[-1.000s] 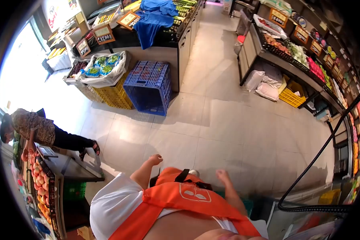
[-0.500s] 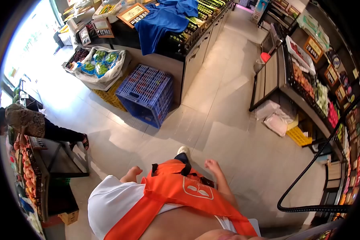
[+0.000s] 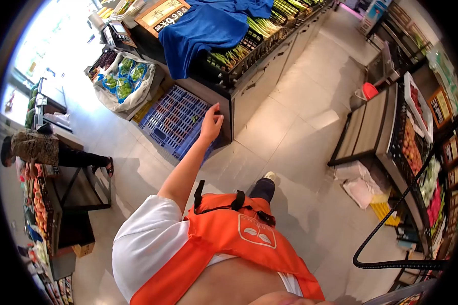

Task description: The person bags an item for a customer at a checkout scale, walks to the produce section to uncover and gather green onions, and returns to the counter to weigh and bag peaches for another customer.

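Left hand (image 3: pixel 211 123) swung forward since the earlier frame, now over or in front of the blue crate (image 3: pixel 163 119); thumb and fingers apart, contact unclear. Right hand out of view, state cannot be told. Crate sits on pale tiled floor (image 3: pixel 300 147) by the counter's (image 3: pixel 269 71) near end, partly masked by the forearm (image 3: pixel 188 165). Blue cloth (image 3: pixel 208 35) hides some vegetables (image 3: pixel 262 28). Price sign (image 3: pixel 160 15): digits hard to read. Apron (image 3: pixel 213 254): leaf print, lettering illegible.

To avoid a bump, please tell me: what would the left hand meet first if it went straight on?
Probably the left hand would meet the vegetable stand's end panel, though depth is unclear and it might pass above.
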Available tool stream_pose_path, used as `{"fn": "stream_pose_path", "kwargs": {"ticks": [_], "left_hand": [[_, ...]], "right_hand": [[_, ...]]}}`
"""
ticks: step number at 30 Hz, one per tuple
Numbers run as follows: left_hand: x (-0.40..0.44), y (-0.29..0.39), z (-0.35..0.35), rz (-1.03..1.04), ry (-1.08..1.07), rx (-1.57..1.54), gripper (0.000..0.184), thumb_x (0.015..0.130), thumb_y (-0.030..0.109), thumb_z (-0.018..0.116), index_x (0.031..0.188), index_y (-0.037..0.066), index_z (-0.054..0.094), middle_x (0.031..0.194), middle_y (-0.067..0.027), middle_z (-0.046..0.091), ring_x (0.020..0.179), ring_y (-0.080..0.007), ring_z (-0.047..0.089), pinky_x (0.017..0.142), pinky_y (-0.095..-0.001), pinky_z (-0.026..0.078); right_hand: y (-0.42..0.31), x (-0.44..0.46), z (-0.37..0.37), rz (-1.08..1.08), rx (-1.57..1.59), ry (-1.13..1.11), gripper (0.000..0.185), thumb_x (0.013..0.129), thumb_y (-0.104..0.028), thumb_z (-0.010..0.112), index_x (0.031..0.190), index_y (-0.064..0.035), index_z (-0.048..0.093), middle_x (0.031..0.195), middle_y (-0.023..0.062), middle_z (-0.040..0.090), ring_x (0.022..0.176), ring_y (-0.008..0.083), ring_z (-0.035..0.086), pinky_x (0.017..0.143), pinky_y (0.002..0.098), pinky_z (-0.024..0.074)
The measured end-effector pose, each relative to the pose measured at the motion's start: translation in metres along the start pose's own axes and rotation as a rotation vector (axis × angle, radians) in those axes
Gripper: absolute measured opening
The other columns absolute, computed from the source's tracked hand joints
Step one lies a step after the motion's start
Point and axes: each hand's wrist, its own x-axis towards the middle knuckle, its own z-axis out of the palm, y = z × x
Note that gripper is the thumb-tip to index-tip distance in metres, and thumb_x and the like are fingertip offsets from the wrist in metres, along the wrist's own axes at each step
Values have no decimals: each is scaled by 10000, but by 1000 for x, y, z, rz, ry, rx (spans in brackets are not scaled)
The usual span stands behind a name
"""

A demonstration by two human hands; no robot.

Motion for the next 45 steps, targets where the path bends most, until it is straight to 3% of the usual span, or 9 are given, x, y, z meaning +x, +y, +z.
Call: {"fn": "stream_pose_path", "kwargs": {"ticks": [6, 12, 22, 29, 32, 36, 38, 44, 45], "left_hand": [[85, 21, 30, 32, 402, 72, 485, 747, -34, 511, 1204, 41, 367, 1053, -103, 457, 667, -102, 509, 589, -209, 425], [121, 58, 55, 44, 700, 56, 272, 818, 76, 522, 1075, 11, 464, 1033, -81, 477, 868, -145, 508, 665, -263, 424], [228, 120, 69, 228, 772, 368, 177, 849, 204, 530, 850, 41, 598, 949, -71, 558, 922, -223, 479, 819, -314, 355], [384, 142, 99, 367, 489, 662, 121, 752, 149, 613, 842, 68, 605, 993, -86, 541, 1027, -275, 430, 883, -380, 327], [447, 125, 117, 300, 232, 798, 599, 719, 243, 657, 1246, 145, 390, 1248, -167, 352, 1204, -396, 240, 960, -461, 265], [503, 111, 131, 40, -61, 1019, 941, 676, 384, 684, 1373, 247, 68, 1374, -191, 146, 1270, -431, 74, 1011, -502, 172], [519, 103, 132, -114, -172, 1190, 961, 665, 406, 688, 1374, 243, 61, 1375, -195, 158, 1268, -435, 87, 1019, -498, 159], [522, 69, 114, -239, -86, 1371, 605, 655, 240, 664, 1207, 107, 454, 1055, -161, 506, 1077, -309, 423, 1023, -432, 207], [518, 65, 114, -106, 16, 1334, 308, 664, 143, 603, 958, 54, 580, 869, -119, 533, 940, -271, 479, 988, -417, 267]], "right_hand": [[-189, 55, -64, -97, -54, -79, 194, 782, -137, 473, 890, -14, 579, 755, 80, 607, 627, 205, 581, 550, 329, 422], [-372, 209, -127, -360, -360, -105, 140, 762, -145, 498, 800, -20, 549, 685, 89, 571, 539, 182, 526, 487, 323, 433], [-651, 196, 37, -628, -323, -375, 261, 801, -140, 512, 1027, -12, 540, 790, 74, 600, 666, 148, 577, 610, 276, 460], [-799, 82, 149, -709, -667, -821, 309, 837, -120, 493, 1114, 18, 491, 967, 80, 578, 862, 152, 563, 785, 264, 434], [-876, 37, 172, -806, -578, -1009, 364, 858, -180, 507, 1168, 3, 451, 1037, 87, 554, 945, 155, 529, 857, 285, 396], [-955, -36, 194, -730, -438, -1372, 450, 854, -248, 514, 1223, -14, 404, 1110, 110, 529, 1005, 184, 521, 872, 296, 391], [-988, -59, 211, -727, -445, -1475, 453, 854, -228, 512, 1235, -19, 388, 1120, 105, 518, 998, 183, 522, 869, 297, 393], [-1087, -64, 291, -731, -431, -1318, 416, 852, -166, 503, 1233, -39, 398, 1196, 96, 446, 1009, 185, 527, 829, 279, 415], [-1099, -62, 302, -779, -446, -1332, 398, 856, -165, 495, 1225, -41, 411, 1196, 95, 448, 1014, 180, 523, 833, 276, 410]]}}
